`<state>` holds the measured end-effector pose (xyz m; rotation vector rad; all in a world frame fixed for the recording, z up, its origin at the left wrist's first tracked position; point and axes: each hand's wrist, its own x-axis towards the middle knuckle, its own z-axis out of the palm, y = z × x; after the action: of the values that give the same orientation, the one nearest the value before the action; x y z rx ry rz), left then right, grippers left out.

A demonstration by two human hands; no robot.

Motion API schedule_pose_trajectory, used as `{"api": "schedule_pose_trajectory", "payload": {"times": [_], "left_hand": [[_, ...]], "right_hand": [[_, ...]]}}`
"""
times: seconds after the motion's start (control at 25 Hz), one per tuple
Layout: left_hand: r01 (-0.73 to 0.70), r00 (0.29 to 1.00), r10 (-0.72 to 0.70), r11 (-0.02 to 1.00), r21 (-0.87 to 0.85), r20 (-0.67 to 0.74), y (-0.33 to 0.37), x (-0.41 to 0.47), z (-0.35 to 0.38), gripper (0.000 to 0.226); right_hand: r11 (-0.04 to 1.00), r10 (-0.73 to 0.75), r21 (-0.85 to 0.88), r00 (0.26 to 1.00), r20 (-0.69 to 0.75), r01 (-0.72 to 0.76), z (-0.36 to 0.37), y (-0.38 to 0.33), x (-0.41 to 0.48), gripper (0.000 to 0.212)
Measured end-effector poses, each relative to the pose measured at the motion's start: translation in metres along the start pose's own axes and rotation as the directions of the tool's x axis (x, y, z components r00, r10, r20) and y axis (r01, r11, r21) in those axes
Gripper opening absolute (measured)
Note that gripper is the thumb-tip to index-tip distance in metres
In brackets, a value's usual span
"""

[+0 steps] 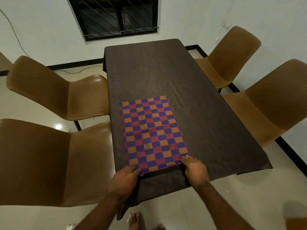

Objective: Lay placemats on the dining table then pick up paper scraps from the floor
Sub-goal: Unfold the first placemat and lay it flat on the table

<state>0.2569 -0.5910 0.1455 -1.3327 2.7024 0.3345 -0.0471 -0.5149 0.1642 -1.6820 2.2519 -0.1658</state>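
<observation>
White walls [41, 22] and a barred, dark window [116, 17] back a long counter [166, 72] draped in dark brown cloth [166, 185], with four brown moulded chairs [54, 90] drawn up, two along each long side of the counter. A person at the counter's near end holds a checkered placemat [152, 130] of purple, red and orange squares. It lies on the counter's near half, closer to the counter's left edge, its length running down the counter. The left hand [124, 180] pinches the mat's near-left corner, fingers [133, 170] curled onto the fabric. The right hand [196, 171] grips the near-right corner, fingers [187, 158] bent over the edge. On the pale floor [216, 205], crumpled paper scraps [70, 227] lie left of the counter's near end. One sits beside a bare foot [136, 219] below the counter's overhanging cloth, and another lies between the two chairs left of the counter.
</observation>
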Motion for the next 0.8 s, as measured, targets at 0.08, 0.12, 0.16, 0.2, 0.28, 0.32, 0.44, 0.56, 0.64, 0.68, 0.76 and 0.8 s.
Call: {"api": "schedule_pose_trajectory", "payload": {"times": [0.08,0.12,0.16,0.2,0.28,0.32,0.44,0.56,0.64,0.68,0.76,0.8], "left_hand": [[-0.038,0.999,0.038,0.999,-0.008,-0.009,0.000,-0.001,0.003,0.024],[-0.047,0.999,0.046,0.999,-0.015,-0.012,0.000,-0.002,0.004,0.021],[-0.053,0.998,0.053,0.999,-0.013,-0.015,-0.001,-0.001,0.004,0.019],[-0.059,0.998,0.059,0.998,-0.006,-0.005,-0.001,-0.001,0.003,0.018],[-0.073,0.996,0.074,0.997,-0.018,0.050,0.000,0.001,-0.002,0.023],[-0.084,0.993,0.086,0.996,-0.024,0.083,-0.001,0.003,-0.004,0.028],[-0.109,0.980,0.112,0.994,-0.026,0.162,0.000,0.012,-0.016,0.040],[-0.129,0.971,0.131,0.991,-0.023,0.201,0.009,0.026,-0.029,0.042],[-0.140,0.980,0.143,0.990,-0.032,0.135,0.024,0.040,-0.036,0.041],[-0.146,0.985,0.150,0.988,-0.043,0.087,0.034,0.049,-0.040,0.044],[-0.190,0.981,0.191,0.981,-0.034,0.016,0.058,0.069,-0.047,0.055],[-0.220,0.975,0.220,0.975,-0.019,-0.003,0.071,0.080,-0.050,0.061]], "right_hand": [[0.999,0.006,-0.045,0.999,0.038,-0.004,0.006,0.002,-0.004,0.034],[0.999,0.006,-0.048,0.998,0.059,-0.003,0.009,0.004,-0.006,0.038],[0.999,-0.001,-0.048,0.997,0.073,0.004,0.010,0.006,-0.007,0.041],[0.999,-0.012,-0.051,0.996,0.085,0.016,0.011,0.007,-0.007,0.044],[0.998,-0.019,-0.051,0.995,0.103,0.024,0.012,0.008,-0.008,0.046],[0.999,-0.016,-0.047,0.995,0.102,0.021,0.014,0.009,-0.009,0.046],[1.000,-0.002,-0.021,0.995,0.098,0.004,0.017,0.008,-0.009,0.047],[1.000,0.010,-0.021,0.997,0.076,-0.009,0.017,0.006,-0.011,0.045],[0.999,0.045,-0.022,0.999,0.029,-0.044,0.017,0.008,-0.017,0.044],[0.997,0.073,-0.008,0.997,-0.004,-0.073,0.017,0.010,-0.020,0.045],[0.989,0.145,0.027,0.987,-0.071,-0.144,0.015,0.017,-0.032,0.049],[0.981,0.191,0.036,0.976,-0.100,-0.188,0.012,0.021,-0.038,0.049]]}}
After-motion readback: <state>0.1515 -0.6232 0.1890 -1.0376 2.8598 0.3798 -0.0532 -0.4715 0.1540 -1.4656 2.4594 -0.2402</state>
